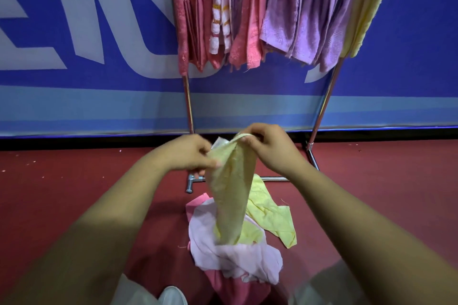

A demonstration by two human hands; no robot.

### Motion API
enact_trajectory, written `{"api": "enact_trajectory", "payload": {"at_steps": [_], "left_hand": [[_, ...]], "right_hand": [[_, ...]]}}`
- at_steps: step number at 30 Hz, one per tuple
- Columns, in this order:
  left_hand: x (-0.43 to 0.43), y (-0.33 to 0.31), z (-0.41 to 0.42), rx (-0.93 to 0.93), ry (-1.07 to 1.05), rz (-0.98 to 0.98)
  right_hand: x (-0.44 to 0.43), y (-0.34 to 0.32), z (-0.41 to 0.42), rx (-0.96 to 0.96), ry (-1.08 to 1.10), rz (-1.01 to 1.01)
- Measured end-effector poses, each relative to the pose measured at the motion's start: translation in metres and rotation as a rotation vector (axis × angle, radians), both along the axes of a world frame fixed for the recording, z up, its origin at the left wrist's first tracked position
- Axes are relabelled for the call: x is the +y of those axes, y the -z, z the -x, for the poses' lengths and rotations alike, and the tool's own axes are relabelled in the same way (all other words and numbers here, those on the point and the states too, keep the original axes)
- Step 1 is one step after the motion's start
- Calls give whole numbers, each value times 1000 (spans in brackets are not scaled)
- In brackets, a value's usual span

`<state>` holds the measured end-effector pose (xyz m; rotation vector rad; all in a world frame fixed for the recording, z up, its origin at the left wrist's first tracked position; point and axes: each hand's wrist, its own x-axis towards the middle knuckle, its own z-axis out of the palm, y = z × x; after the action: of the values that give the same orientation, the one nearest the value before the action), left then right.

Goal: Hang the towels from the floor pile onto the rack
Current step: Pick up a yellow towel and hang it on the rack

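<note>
A pale yellow towel (231, 195) hangs lengthwise above the floor pile, its lower end touching the pile. My left hand (192, 153) pinches its top left edge and my right hand (270, 147) pinches the top fold, both held close together. Under it lies the floor pile (238, 255) of pale pink, deep pink and yellow towels, with another yellow towel (271, 218) spread to the right. The metal rack (188, 106) stands behind, its upper part filled with hung towels (247, 15) in pink, white-striped, lilac and yellow.
A blue banner wall (86, 44) with white letters runs behind the rack. The rack's foot bar (275, 179) and right leg (322, 111) rest on the red carpet floor (74, 186). My knees and a white shoe (171, 296) are at the bottom edge.
</note>
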<state>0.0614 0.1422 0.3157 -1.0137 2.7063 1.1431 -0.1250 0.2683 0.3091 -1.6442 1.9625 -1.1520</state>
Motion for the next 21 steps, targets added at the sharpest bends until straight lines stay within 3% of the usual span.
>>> {"api": "enact_trajectory", "payload": {"at_steps": [2, 3, 7, 12, 16, 19, 21], "left_hand": [[-9, 11, -7, -139, 45, 25], [-13, 14, -11, -117, 54, 32], [-18, 4, -19, 200, -22, 99], [-11, -10, -20, 429, -232, 185], [-5, -46, -13, 536, -287, 202], [-7, -104, -10, 585, -314, 253], [0, -159, -10, 691, -316, 232]], "right_hand": [[2, -6, 7, -152, 47, 30], [4, -8, 12, -217, 64, 38], [11, -9, 30, -364, 114, 46], [19, -11, 33, -576, 93, 74], [16, -41, 35, -533, 114, 115], [14, -104, 34, -440, 140, 192], [17, -159, 32, -488, 108, 280]]}}
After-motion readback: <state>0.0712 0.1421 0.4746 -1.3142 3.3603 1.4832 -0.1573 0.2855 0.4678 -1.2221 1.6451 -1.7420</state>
